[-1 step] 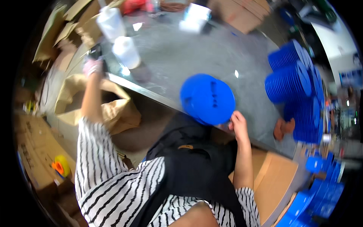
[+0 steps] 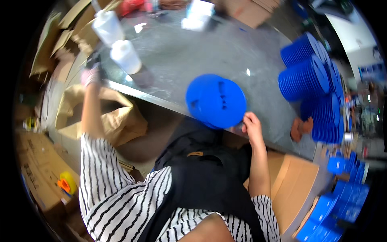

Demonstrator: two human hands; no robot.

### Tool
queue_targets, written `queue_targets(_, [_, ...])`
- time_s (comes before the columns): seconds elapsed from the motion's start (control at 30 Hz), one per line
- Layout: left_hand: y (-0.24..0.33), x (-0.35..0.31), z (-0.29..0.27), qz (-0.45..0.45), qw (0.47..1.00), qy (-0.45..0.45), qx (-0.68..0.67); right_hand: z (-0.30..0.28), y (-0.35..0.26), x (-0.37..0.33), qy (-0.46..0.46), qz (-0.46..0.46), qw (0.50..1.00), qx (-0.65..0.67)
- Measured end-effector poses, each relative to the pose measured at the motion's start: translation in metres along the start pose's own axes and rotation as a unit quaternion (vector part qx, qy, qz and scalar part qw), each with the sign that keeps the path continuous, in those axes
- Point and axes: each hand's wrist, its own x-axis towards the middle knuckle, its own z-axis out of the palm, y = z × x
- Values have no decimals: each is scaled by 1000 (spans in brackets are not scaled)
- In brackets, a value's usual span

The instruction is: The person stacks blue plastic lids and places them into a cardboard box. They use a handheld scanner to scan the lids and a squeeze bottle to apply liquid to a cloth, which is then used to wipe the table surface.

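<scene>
Discs (image 2: 213, 105), blue, overlapping, at near edge of table (image 2: 169, 60), just off centre toward 1 o'clock; the front one hides much of the other. Right hand (image 2: 252, 126), 3 o'clock: curled fingers at rim; cannot tell whether grip is closed on it. Left hand (image 2: 90, 76), 10 o'clock: motion-blurred beside dark object (image 2: 93, 60), form indistinct; grip state unreadable.

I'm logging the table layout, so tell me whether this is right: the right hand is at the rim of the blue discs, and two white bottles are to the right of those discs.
The side is wrong: the head view shows the two white bottles to the left of the blue discs. The right hand is at their rim, as stated.
</scene>
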Motion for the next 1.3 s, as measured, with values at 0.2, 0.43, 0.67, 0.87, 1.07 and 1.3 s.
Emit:
queue_targets(0.2, [-26,-137,-67,115,848,45,-516,-1,-12,-36,195,-123,971,62])
queue_targets(0.43, [43,-386,-8,268,778,-343,-453,87,-63,-80,-154,-281,940,116])
queue_targets(0.67, [87,-448,15,391,629,-573,-351,64,-35,-91,-43,-306,949,58])
queue_targets(0.87, [114,-422,11,604,717,-237,-256,43,-35,-59,200,-384,887,-162])
queue_targets(1.07, [99,-385,69,424,870,-182,-174,56,-16,-14,245,-390,830,-314])
queue_targets(1.3, [92,-385,84,425,862,-176,-214,72,-8,-15,222,-357,826,-375])
